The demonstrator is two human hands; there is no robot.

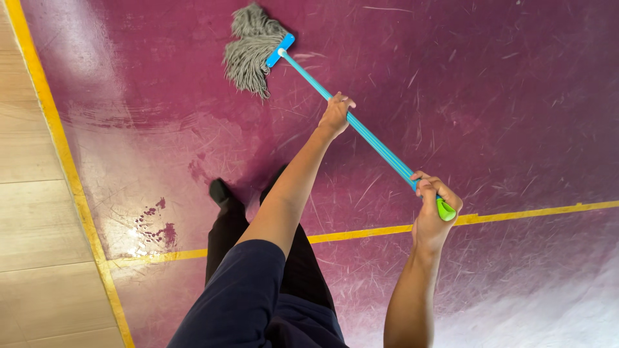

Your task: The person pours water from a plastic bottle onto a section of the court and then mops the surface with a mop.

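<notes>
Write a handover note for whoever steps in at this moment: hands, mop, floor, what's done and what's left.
Left hand: gripping the mop handle midway.
Right hand: closed round the handle's top, just below the green end cap.
Mop head: grey strings on the purple floor, far ahead of the feet.
Done: a wet sheen shows on the floor left of the mop, by the yellow line.
Left: dark stains near the line's corner remain; the floor to the right looks dry and scuffed.
</notes>
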